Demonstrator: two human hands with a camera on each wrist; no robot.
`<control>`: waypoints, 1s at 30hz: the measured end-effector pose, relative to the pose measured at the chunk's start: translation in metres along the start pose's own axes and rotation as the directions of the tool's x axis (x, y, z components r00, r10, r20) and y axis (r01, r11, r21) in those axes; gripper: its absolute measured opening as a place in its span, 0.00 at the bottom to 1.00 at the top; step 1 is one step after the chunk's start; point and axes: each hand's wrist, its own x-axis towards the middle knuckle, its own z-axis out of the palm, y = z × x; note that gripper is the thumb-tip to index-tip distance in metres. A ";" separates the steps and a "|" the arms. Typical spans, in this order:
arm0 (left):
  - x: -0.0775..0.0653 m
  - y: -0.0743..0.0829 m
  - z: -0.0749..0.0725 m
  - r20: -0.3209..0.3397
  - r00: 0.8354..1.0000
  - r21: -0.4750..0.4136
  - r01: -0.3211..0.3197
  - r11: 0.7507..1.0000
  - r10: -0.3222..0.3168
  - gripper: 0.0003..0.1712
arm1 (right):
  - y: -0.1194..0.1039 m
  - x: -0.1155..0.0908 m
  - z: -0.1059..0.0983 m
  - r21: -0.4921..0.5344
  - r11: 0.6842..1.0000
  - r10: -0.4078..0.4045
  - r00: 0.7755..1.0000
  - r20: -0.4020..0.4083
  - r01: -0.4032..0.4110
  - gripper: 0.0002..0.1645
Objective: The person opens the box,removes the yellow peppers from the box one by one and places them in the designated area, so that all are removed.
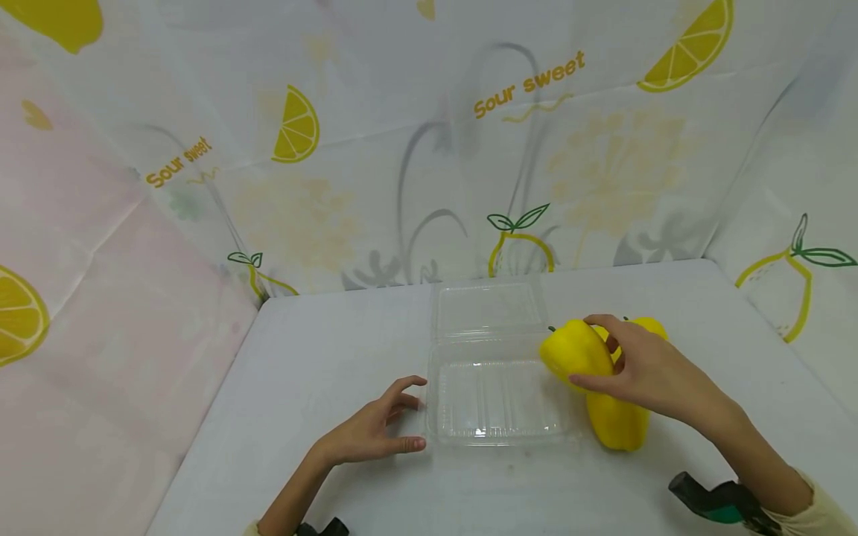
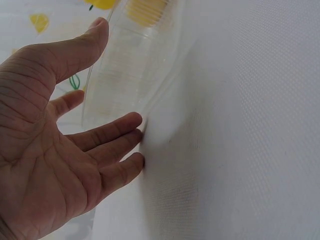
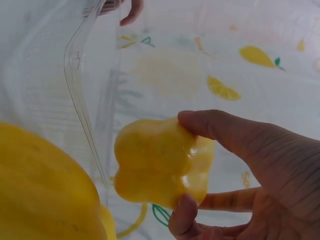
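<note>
My right hand [image 1: 660,368] pinches a yellow bell pepper [image 1: 575,350] between thumb and fingers, above the right side of a clear plastic clamshell box [image 1: 499,402]. The pepper's lobed bottom end [image 3: 155,160] faces the right wrist camera. A second yellow bell pepper [image 1: 618,424] lies just below it, by the box's right edge, and a third pepper [image 1: 650,325] shows partly behind the right hand. On the other side, my left hand [image 1: 372,428] spreads thumb and fingers beside the box's left wall, with fingertips [image 2: 134,119] close to its lower edge.
The box's lid [image 1: 488,309] lies folded open toward the back of the white table [image 1: 335,342]. Printed cloth [image 1: 402,186] with lemon drawings hangs behind and at both sides. Dark wrist devices [image 1: 720,502] are worn on both arms.
</note>
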 end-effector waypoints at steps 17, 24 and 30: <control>0.000 0.001 -0.002 0.005 1.000 -0.006 -0.007 1.000 0.007 0.51 | 0.015 -0.013 -0.020 -0.051 0.998 0.032 0.999 -0.007 -0.032 0.50; 0.000 0.001 -0.002 0.005 1.000 -0.017 -0.007 1.000 0.007 0.51 | 0.024 -0.019 -0.028 -0.080 0.995 0.056 0.998 -0.009 -0.057 0.51; -0.001 0.001 -0.002 0.006 1.000 -0.014 -0.009 1.000 0.009 0.51 | 0.031 -0.022 -0.031 -0.097 0.992 0.073 0.997 -0.019 -0.075 0.51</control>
